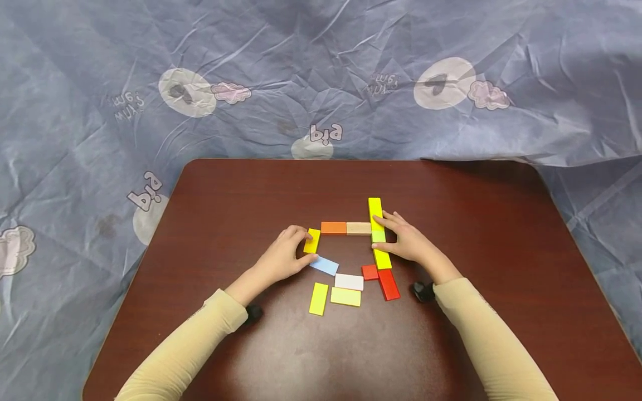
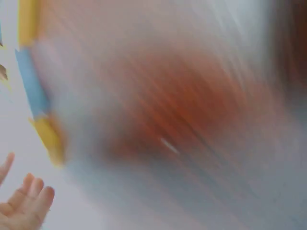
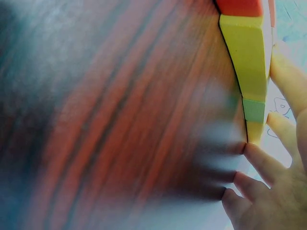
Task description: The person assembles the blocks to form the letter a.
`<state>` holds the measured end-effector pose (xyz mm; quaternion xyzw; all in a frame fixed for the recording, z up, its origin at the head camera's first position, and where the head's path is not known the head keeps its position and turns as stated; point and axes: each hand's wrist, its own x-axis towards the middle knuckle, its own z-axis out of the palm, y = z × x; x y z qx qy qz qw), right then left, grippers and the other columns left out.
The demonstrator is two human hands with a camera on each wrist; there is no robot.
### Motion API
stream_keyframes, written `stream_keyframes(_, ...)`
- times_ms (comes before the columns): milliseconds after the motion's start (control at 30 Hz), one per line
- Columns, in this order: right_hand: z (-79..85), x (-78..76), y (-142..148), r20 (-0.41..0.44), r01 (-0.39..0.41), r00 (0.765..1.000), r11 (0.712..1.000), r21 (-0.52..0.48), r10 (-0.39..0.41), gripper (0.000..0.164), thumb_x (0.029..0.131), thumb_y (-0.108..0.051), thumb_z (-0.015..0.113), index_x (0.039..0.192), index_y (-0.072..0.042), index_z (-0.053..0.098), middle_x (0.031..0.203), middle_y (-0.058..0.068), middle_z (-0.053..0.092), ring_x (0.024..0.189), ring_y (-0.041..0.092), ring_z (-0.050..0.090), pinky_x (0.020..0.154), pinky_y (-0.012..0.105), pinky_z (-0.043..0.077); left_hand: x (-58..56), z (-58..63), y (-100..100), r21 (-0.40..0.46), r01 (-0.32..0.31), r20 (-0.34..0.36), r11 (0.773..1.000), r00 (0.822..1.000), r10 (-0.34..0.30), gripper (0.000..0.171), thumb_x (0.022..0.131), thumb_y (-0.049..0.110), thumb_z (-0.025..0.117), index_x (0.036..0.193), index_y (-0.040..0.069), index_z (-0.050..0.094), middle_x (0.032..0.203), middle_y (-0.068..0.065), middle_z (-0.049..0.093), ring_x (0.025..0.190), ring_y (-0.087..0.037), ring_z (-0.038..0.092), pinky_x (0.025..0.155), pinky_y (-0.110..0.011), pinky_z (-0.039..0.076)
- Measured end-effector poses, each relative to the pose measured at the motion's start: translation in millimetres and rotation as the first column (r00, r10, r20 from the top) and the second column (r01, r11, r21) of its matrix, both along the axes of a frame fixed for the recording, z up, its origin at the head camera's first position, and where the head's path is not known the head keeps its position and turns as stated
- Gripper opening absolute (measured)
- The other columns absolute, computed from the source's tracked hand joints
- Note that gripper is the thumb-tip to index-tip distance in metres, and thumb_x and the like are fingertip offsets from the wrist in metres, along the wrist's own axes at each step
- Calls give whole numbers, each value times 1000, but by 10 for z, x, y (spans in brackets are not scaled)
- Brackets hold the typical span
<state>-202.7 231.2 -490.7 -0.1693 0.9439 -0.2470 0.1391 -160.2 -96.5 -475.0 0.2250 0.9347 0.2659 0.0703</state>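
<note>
On the table, my left hand (image 1: 289, 255) lies beside a yellow block (image 1: 311, 241) at the left of a loose ring of blocks. Its fingertips are at that block's upper end and its thumb at the lower end, by a light blue block (image 1: 326, 265). My right hand (image 1: 408, 239) reaches over a straight column at the right, its index finger across an upper yellow block (image 1: 374, 206) and thumb on a lower yellow block (image 1: 383, 259). Between these sits a small green block (image 1: 378, 236). In the right wrist view the fingers (image 3: 259, 160) are spread along the column.
An orange block (image 1: 333, 228) and a plain wood block (image 1: 358, 228) form the far side. Nearer lie a white block (image 1: 349, 282), a pale yellow block (image 1: 345, 297), another yellow block (image 1: 318, 299), a small red block (image 1: 370, 272) and a longer red block (image 1: 388, 284).
</note>
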Motion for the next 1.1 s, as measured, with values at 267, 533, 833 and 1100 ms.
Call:
stream_keyframes(267,8,12,-1,1,-1,1000,1000,-13,1,77,88,-37,73,152,-11,39,160,20,27,149,47,15,115,64,22,662,26,204,-121,-67,118,990,990,81,39,83,37,79,93,6,57,83,-4,52,67,-18,49,64,-33,46)
stream_keyframes(533,-8,28,9,4,11,1000,1000,-18,-11,77,87,-37,73,152,-13,39,160,20,28,149,46,15,115,64,23,934,-91,362,-169,-125,112,978,983,145,50,81,37,80,101,-1,55,75,-4,50,58,-15,46,53,-28,40)
stream_keyframes(833,-19,65,36,-8,19,1000,999,-37,-19,75,87,-37,74,151,-12,41,159,19,30,148,47,17,115,63,24,783,111,294,-208,-85,134,974,984,114,34,77,25,77,89,1,56,70,-2,48,58,-16,46,54,-28,40)
stream_keyframes(1100,3,66,20,-7,23,1000,999,-40,-24,76,87,-37,74,151,-13,41,160,18,29,149,45,17,115,63,25,-145,575,197,-163,-129,86,978,986,145,32,82,24,73,99,-1,63,89,-10,62,71,-21,57,66,-31,52)
